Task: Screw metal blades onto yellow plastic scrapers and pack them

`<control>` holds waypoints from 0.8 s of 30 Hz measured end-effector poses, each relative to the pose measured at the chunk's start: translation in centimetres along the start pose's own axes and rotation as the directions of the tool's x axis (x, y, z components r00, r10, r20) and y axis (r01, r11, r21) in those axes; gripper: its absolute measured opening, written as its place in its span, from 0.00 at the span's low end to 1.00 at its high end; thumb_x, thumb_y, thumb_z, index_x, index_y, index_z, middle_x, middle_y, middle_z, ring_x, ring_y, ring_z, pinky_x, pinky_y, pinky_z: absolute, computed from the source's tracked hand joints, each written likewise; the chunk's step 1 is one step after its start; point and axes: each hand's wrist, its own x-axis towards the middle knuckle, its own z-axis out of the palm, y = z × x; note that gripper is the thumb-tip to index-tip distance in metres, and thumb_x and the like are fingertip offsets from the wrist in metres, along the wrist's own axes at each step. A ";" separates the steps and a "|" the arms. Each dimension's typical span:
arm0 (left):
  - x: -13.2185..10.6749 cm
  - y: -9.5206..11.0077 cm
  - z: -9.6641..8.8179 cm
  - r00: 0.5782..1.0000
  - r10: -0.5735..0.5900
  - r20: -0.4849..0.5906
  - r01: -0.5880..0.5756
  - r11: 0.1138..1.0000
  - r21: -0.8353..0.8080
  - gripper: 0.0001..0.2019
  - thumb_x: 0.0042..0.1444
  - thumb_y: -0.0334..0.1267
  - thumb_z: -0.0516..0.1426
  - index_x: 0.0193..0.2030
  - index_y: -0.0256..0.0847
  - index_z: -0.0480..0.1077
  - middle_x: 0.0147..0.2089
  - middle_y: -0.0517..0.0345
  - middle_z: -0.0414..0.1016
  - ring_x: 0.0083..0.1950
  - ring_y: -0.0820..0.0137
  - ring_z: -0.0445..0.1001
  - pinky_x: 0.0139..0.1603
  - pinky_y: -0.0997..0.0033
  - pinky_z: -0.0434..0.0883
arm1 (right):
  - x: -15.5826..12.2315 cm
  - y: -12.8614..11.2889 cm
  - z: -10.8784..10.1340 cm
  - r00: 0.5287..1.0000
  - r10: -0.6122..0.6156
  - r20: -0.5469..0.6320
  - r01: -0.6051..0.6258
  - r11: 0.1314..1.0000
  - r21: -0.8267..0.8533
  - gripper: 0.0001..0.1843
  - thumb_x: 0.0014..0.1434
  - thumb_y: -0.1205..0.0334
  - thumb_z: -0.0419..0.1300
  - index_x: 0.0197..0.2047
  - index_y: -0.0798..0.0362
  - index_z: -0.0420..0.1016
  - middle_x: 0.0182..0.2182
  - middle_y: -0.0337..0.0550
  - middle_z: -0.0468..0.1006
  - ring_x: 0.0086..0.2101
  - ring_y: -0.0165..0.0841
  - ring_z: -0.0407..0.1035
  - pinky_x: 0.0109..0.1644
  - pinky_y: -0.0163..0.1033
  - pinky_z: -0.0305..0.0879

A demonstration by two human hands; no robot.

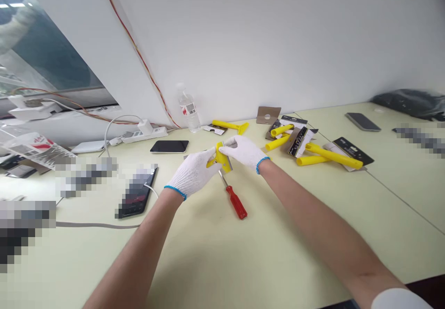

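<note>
Both hands wear white knit gloves with blue cuffs. My left hand [195,172] is closed round a small yellow scraper [225,157], most of whose handle is hidden by the glove. A grey metal blade edge shows along the scraper's head. With its thumb and fingers, my right hand [245,152] pinches the top of that head. Beneath the hands, a screwdriver [237,202] with a red handle lies on the pale table [278,244], its shaft pointing up toward the scraper.
A water bottle [188,107] stands against the wall beside another yellow scraper [229,125]. Several yellow scrapers [335,155] and cardboard packs lie at right. Phones [169,146], a power strip [144,134] and cables occupy the left. Another phone [362,121] lies far right.
</note>
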 end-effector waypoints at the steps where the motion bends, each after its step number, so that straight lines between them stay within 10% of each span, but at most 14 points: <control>1: -0.1 0.1 -0.2 1.000 0.005 0.008 -0.005 1.000 -0.016 0.11 0.65 0.45 0.56 0.48 0.46 0.76 0.36 0.62 0.76 0.33 0.71 0.67 0.34 0.71 0.61 | 0.1 0.1 -0.1 1.000 0.000 0.029 -0.001 1.000 0.027 0.18 0.73 0.49 0.61 0.47 0.58 0.79 0.41 0.46 0.81 0.38 0.33 0.75 0.45 0.39 0.75; 10: 0.3 -0.2 -0.1 0.994 0.085 -0.067 -0.087 0.996 -0.023 0.33 0.63 0.41 0.59 0.76 0.53 0.64 0.48 0.58 0.82 0.41 0.67 0.77 0.40 0.71 0.68 | 0.6 0.8 -0.3 0.996 0.007 0.085 -0.025 0.975 0.221 0.24 0.69 0.43 0.59 0.31 0.54 0.72 0.27 0.45 0.78 0.29 0.30 0.71 0.35 0.34 0.69; 19: 0.5 0.6 0.4 0.997 0.054 -0.047 -0.037 0.953 0.300 0.29 0.67 0.41 0.56 0.75 0.51 0.66 0.54 0.51 0.81 0.48 0.57 0.79 0.42 0.64 0.66 | 0.9 0.7 0.1 0.997 0.028 0.073 -0.046 0.966 0.254 0.35 0.66 0.36 0.46 0.18 0.50 0.71 0.23 0.43 0.80 0.34 0.29 0.78 0.35 0.32 0.65; 24: 0.5 1.1 0.5 0.998 0.054 -0.041 -0.035 0.928 0.371 0.27 0.68 0.42 0.53 0.73 0.49 0.67 0.47 0.51 0.79 0.41 0.60 0.76 0.36 0.64 0.60 | 0.4 0.4 -0.4 0.998 0.026 0.065 -0.038 0.978 0.205 0.29 0.68 0.37 0.56 0.31 0.55 0.77 0.30 0.49 0.82 0.32 0.32 0.75 0.35 0.34 0.69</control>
